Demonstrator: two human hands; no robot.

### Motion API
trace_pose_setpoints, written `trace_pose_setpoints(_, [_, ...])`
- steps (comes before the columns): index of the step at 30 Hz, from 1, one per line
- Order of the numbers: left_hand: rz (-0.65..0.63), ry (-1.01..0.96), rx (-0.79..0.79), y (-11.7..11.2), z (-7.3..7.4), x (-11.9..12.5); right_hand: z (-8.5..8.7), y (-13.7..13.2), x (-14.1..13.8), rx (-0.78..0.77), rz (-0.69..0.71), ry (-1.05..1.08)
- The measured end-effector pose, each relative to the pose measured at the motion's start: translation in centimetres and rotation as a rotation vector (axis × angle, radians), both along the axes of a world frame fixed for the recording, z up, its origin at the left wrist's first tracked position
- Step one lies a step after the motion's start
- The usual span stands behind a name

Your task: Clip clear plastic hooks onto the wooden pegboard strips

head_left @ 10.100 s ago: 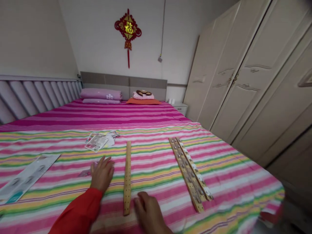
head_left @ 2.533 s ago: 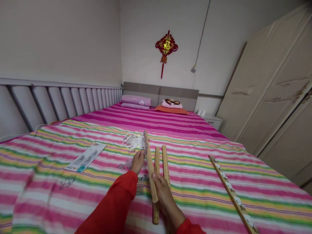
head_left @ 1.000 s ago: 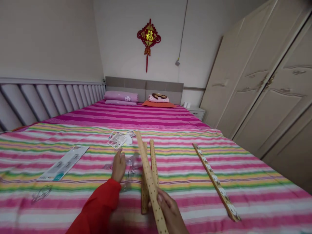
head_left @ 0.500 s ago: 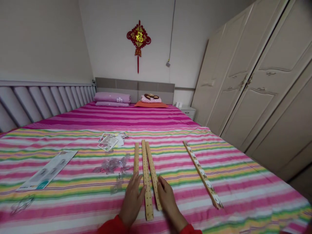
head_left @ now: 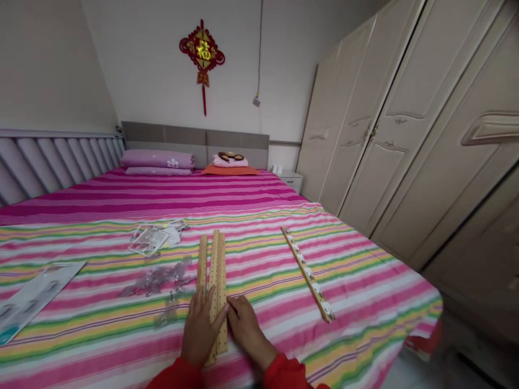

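Low in view, left hand point(head_left: 200, 329) with fingers spread and right hand point(head_left: 244, 329) curved slightly, both open, no closed grip; perforated wooden strips point(head_left: 217, 286) upright between them at twelve o'clock, touching both hands. Near eleven o'clock, clear plastic hooks point(head_left: 156, 281); farther on, a clear packet point(head_left: 148, 241). At one o'clock, a wooden rack with white knobs point(head_left: 308, 275). At ten o'clock, a printed card point(head_left: 32, 297), all on a striped bedspread point(head_left: 357, 302).
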State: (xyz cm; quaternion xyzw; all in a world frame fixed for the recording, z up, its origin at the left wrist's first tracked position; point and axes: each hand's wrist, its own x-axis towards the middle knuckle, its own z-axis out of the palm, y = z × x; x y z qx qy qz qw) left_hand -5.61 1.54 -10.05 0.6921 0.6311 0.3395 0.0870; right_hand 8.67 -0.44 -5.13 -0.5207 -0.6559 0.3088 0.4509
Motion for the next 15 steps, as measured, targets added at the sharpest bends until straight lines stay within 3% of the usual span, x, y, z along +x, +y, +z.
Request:
trace_pose_setpoints(3, [0.014, 0.04, 0.001, 0.0, -0.1, -0.2, 1.0, -2.6, 3.4, 0.055, -0.17, 0.238])
trace_pose_setpoints(7, [0.039, 0.031, -0.024, 0.0, -0.2, -0.1, 0.4, -6.3, 11.2, 0.184, -0.805, 0.366])
trace_pose_setpoints(10, [0.05, 0.028, -0.012, -0.1, 0.1, 0.0, -1.3, -7.5, 17.1, 0.136, -1.135, 0.396])
trace_pose_setpoints(11, [0.05, 0.032, -0.007, -0.1, 0.1, 0.0, -1.9, -7.4, 18.6, 0.07, -1.172, 0.441])
trace_pose_setpoints(13, [0.053, 0.042, -0.008, -0.1, 0.2, 0.1, -3.0, -7.0, 20.7, -0.082, -1.09, 0.679])
trace_pose_setpoints(15, [0.055, 0.051, -0.018, -0.1, 0.3, 0.0, -3.7, -6.3, 21.8, -0.141, -1.019, 0.921])
